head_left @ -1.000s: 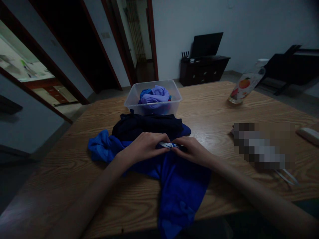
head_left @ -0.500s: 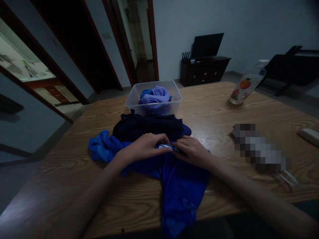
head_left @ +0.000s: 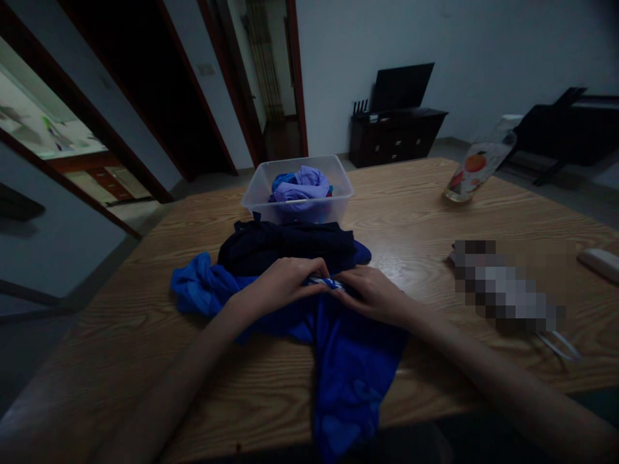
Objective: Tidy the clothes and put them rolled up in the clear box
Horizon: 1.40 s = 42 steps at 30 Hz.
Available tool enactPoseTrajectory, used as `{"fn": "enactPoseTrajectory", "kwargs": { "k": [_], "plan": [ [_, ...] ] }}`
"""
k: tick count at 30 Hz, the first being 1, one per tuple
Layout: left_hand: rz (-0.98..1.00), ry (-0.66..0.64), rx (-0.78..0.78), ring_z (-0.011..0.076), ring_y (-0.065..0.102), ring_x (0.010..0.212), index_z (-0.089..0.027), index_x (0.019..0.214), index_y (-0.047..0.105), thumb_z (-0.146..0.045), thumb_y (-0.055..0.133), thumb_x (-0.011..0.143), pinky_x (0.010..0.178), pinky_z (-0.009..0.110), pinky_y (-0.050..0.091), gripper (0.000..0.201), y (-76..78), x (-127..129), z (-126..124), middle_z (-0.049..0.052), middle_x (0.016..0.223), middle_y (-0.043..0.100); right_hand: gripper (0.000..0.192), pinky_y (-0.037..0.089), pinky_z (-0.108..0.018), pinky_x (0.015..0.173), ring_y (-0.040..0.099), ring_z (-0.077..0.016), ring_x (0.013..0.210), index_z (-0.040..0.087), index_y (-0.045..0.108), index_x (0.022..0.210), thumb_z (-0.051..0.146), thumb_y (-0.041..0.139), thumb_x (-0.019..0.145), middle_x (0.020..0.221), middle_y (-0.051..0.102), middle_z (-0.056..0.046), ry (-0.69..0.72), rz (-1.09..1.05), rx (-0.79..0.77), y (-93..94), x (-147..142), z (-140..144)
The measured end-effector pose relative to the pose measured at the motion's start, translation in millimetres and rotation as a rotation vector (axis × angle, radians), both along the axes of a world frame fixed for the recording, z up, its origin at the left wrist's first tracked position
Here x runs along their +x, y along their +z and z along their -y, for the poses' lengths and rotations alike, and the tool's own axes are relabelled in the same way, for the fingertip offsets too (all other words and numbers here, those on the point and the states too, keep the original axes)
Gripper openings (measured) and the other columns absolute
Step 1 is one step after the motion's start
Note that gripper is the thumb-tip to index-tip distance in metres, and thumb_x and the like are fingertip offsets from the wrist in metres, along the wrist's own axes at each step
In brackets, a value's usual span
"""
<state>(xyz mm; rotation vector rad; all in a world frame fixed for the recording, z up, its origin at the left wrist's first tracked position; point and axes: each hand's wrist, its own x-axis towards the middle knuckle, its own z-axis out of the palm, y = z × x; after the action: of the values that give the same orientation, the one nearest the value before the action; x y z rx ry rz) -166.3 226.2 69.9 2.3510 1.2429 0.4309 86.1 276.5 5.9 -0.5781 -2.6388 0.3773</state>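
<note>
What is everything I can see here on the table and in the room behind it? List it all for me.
Blue garment: one, bright blue, spread on the table's near side, hanging over the front edge.
Striped tag: one, white and blue, on the garment between both hands.
Dark garment: one, navy or black, behind the blue one.
Plastic tub: one, clear, behind the dark garment.
Clothes in tub: bundle, lilac and blue.
Bottle: one, fruit label, white cap, far right of table.
Table: one, wood grain.
Cabinet: one, dark, by the far wall.
Left hand: pinching the tag.
Right hand: pinching the tag.
</note>
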Motion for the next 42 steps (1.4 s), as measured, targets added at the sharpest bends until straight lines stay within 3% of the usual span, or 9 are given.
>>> {"fn": "enactPoseTrajectory", "kwargs": {
  "k": [4, 10, 18, 25, 31, 38, 42],
  "plan": [
    [-0.056, 0.024, 0.075, 0.0195, 0.072, 0.104, -0.024, 0.113, 0.066, -0.041, 0.064, 0.102, 0.086, 0.027, 0.049, 0.019, 1.9, 2, 2, 0.001, 0.111, 0.075, 0.013, 0.036, -0.029, 0.067, 0.065, -0.0182, 0.074, 0.018, 0.066, 0.101, 0.027, 0.059, 0.106, 0.088, 0.072, -0.005, 0.002, 0.000, -0.031, 0.3, 1, -3],
    [-0.102, 0.045, 0.069, 0.0213, 0.073, 0.099, -0.024, 0.115, 0.064, -0.044, 0.065, 0.101, 0.080, 0.028, 0.048, 0.025, 1.4, 3, 3, 0.002, 0.107, 0.075, 0.008, 0.038, -0.032, 0.070, 0.064, -0.0197, 0.075, 0.017, 0.065, 0.099, 0.024, 0.065, 0.102, 0.090, 0.071, -0.006, 0.007, 0.026, 0.193, -2.3, 2, -4],
    [0.026, 0.027, -0.154, 0.0230, 0.074, 0.099, -0.021, 0.116, 0.076, -0.061, 0.052, 0.103, 0.088, 0.029, 0.051, 0.049, -5.7, -5, -5, 0.006, 0.110, 0.079, 0.012, 0.040, -0.035, 0.072, 0.059, -0.0204, 0.073, 0.016, 0.067, 0.104, 0.024, 0.058, 0.107, 0.083, 0.067, -0.005, 0.011, -0.019, 0.463, 2.1, 1, -3],
    [0.216, -0.031, -0.396, 0.0205, 0.069, 0.099, -0.018, 0.117, 0.076, -0.057, 0.056, 0.102, 0.088, 0.028, 0.051, 0.047, -7.0, -7, -10, 0.005, 0.110, 0.078, 0.019, 0.041, -0.037, 0.074, 0.058, -0.0205, 0.074, 0.013, 0.067, 0.119, 0.022, 0.052, 0.110, 0.087, 0.069, -0.006, 0.030, -0.043, 0.590, 8.1, 2, 1],
    [0.235, -0.014, -0.389, 0.0206, 0.068, 0.097, -0.016, 0.114, 0.075, -0.057, 0.060, 0.100, 0.085, 0.027, 0.050, 0.045, -7.0, -10, -12, 0.005, 0.106, 0.076, 0.024, 0.044, -0.036, 0.075, 0.063, -0.0219, 0.078, 0.013, 0.066, 0.119, 0.031, 0.055, 0.109, 0.091, 0.071, -0.008, 0.014, -0.098, 0.424, 0.6, 0, 0],
    [0.107, -0.012, -0.170, 0.0210, 0.072, 0.102, -0.022, 0.114, 0.075, -0.048, 0.063, 0.102, 0.089, 0.027, 0.049, 0.032, -3.4, -6, -6, 0.004, 0.112, 0.078, 0.024, 0.044, -0.033, 0.075, 0.069, -0.0223, 0.087, 0.017, 0.067, 0.120, 0.037, 0.058, 0.108, 0.099, 0.075, -0.008, -0.059, -0.086, 0.087, -3.4, 1, -1],
    [-0.015, 0.017, -0.050, 0.0224, 0.073, 0.103, -0.023, 0.114, 0.074, -0.048, 0.061, 0.102, 0.088, 0.028, 0.049, 0.030, -4.5, -4, -3, 0.005, 0.111, 0.077, 0.019, 0.041, -0.030, 0.069, 0.067, -0.0190, 0.079, 0.017, 0.068, 0.106, 0.035, 0.061, 0.107, 0.091, 0.073, -0.005, -0.029, -0.005, -0.009, -6.0, 0, -3]
  ]
}}
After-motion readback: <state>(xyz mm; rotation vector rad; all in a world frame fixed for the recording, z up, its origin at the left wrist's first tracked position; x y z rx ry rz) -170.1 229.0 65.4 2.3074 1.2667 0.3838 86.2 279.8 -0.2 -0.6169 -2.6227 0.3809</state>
